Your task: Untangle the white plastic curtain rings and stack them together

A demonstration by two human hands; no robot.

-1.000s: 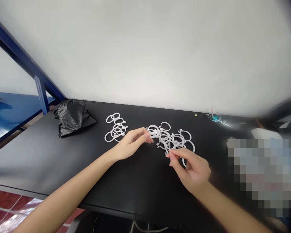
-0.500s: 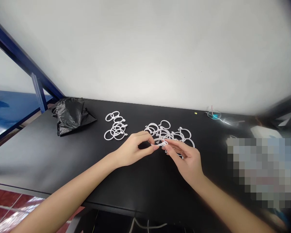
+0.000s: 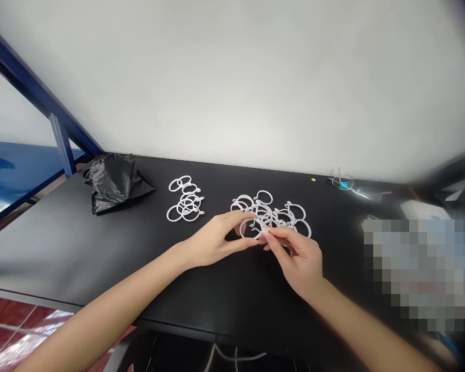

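Note:
Over the black table, my left hand (image 3: pixel 213 238) and my right hand (image 3: pixel 301 259) hold one white plastic curtain ring (image 3: pixel 241 231) between them. My right thumb and forefinger pinch its small eyelet end. On the other side, my left thumb and forefinger are curved around the ring's rim, the thumb at its lower edge. The ring faces me as a full circle. Just behind my hands lies a loose pile of similar white rings (image 3: pixel 264 211), partly hidden by my fingers. A smaller cluster of white rings (image 3: pixel 188 202) lies to the left.
A crumpled black plastic bag (image 3: pixel 114 181) sits at the table's back left. Toward the back right lie a thin wire loop with a blue piece (image 3: pixel 344 184) and a tiny yellow scrap (image 3: pixel 313 180). A pixelated patch (image 3: pixel 422 274) covers something on the right. A white wall (image 3: pixel 232 88) stands behind.
The ring in my hands has turned from nearly edge-on to facing me as an open circle. My left thumb and forefinger have spread apart around it. Both ring groups stay in place.

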